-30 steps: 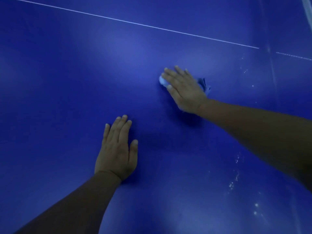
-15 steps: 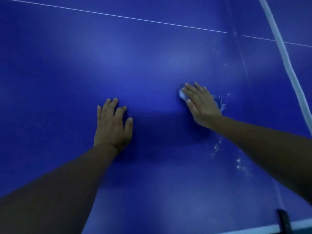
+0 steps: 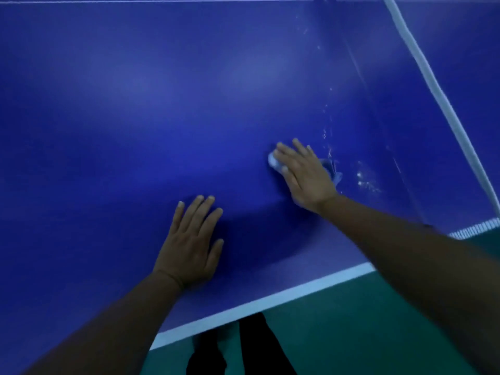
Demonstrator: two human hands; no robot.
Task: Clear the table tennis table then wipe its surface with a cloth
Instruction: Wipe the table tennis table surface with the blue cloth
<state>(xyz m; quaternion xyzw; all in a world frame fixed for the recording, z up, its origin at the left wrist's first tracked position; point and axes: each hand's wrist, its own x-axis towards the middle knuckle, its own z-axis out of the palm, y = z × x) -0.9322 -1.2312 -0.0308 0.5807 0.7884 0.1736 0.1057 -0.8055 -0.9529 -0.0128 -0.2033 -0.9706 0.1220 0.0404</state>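
The blue table tennis table [image 3: 135,109] fills most of the view. My right hand [image 3: 304,175] presses flat on a small cloth [image 3: 272,160], whose pale edge shows by my fingertips and whose blue corner sticks out past the far side of my hand. Most of the cloth is hidden under my palm. My left hand [image 3: 192,242] lies flat on the table with fingers together, nearer the front edge, holding nothing. White smears and specks [image 3: 364,180] mark the surface to the right of the cloth.
The net's white top band [image 3: 433,85] runs diagonally at the right. The table's white edge line [image 3: 270,301] crosses the lower middle, with green floor [image 3: 365,334] beyond it. My dark trouser legs [image 3: 251,347] stand below the edge. A thin white centre line [image 3: 162,1] runs along the top.
My view has dropped back, bringing the table's near edge and the floor into sight. My right hand has slid the cloth toward me along the smeared strip. My left hand stays flat.
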